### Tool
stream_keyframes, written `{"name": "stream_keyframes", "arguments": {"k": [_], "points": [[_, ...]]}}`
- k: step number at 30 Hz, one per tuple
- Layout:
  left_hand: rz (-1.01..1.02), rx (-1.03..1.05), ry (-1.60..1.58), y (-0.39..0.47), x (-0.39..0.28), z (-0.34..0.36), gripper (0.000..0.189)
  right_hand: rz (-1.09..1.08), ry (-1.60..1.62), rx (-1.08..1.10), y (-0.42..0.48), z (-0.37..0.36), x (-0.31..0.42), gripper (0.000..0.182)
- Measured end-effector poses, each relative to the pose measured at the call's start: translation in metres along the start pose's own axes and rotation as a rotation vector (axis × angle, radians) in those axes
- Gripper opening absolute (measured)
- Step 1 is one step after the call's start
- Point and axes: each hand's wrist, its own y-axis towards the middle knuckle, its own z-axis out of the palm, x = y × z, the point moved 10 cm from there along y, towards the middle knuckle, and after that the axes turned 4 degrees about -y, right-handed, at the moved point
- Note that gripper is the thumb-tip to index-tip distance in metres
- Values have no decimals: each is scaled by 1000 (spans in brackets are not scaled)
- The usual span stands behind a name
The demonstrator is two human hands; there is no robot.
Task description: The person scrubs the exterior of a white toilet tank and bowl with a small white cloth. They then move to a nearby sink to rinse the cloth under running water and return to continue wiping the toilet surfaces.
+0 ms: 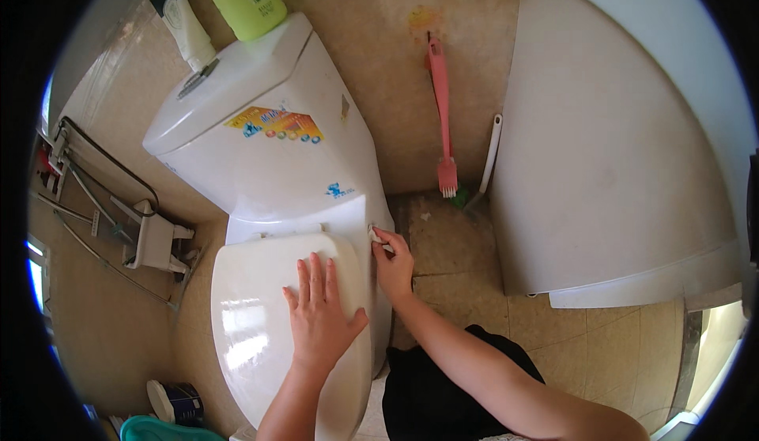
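Before me stands a white ceramic toilet with its lid [255, 304] down. My left hand [320, 316] rests palm down on the lid, fingers spread, holding nothing. On the toilet's right side, just by the lid's hinge end, my right hand [393, 263] pinches a small white wad [375, 236] between thumb and fingertips. The wad touches the ceramic; whether it is tissue or cloth, I cannot tell. Behind the lid rises the tank [284, 168], which bears a colourful sticker [278, 125] and a small blue one [338, 189].
On the tank top stand a green bottle [252, 5] and a white tube [188, 32] beside the flush button [198, 78]. A pink brush [442, 109] hangs on the wall near a white-handled brush [491, 150]. A white appliance [605, 144] borders the right; a stool [157, 236] stands left.
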Motion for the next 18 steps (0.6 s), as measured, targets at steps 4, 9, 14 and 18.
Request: {"name": "stream_keyframes", "arguments": {"k": [4, 9, 14, 18], "points": [[3, -35, 27, -4, -16, -1, 80, -14, 192, -72, -46, -10, -12, 24], [21, -127, 61, -5, -27, 3, 70, -143, 150, -67, -74, -18, -9, 20], [27, -143, 56, 1, -33, -1, 67, -140, 178, -12, -41, -18, -10, 18], [36, -212, 70, -2, -34, -3, 65, 2, 216, 134, -11, -9, -15, 20]]}}
